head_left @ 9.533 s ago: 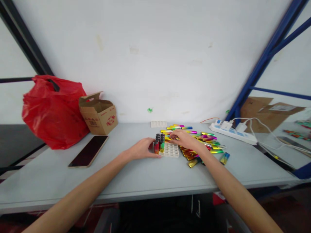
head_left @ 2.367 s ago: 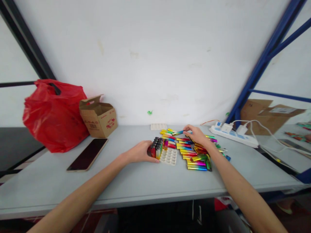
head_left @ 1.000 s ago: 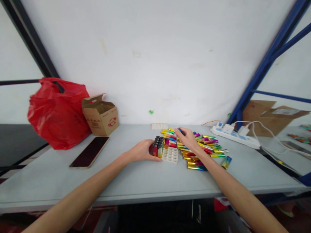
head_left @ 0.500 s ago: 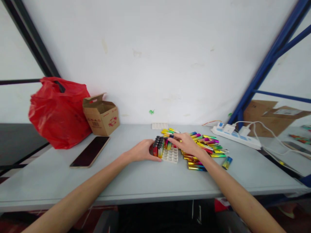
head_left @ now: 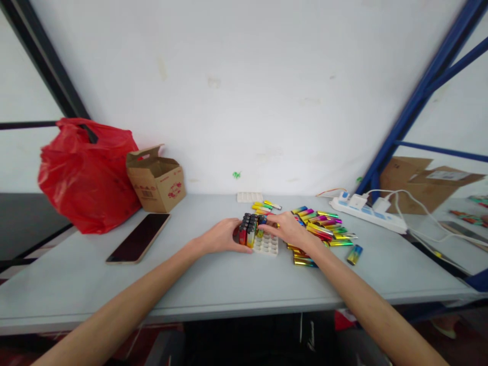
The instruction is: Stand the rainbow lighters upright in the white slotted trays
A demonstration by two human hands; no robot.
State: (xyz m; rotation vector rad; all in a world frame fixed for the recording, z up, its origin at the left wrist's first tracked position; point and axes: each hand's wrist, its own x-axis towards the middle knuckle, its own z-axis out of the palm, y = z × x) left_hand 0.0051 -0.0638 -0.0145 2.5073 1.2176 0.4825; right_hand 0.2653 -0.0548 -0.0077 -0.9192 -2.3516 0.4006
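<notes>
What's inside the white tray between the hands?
Black-topped lighters stand upright in the left of the white tray; bare slots show at right. The right hand hides the tray's far right corner.

Upright lighters: black-topped, packed within the curve of the left hand.
Blue-yellow lighter: pinched in the right hand.
White tray: flat, partly filled, between both hands.
Loose lighters: shiny, multicoloured, heaped beside the right hand.

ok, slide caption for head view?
Left hand cups upright lighters in white tray; right hand touches another lighter alongside.
</notes>
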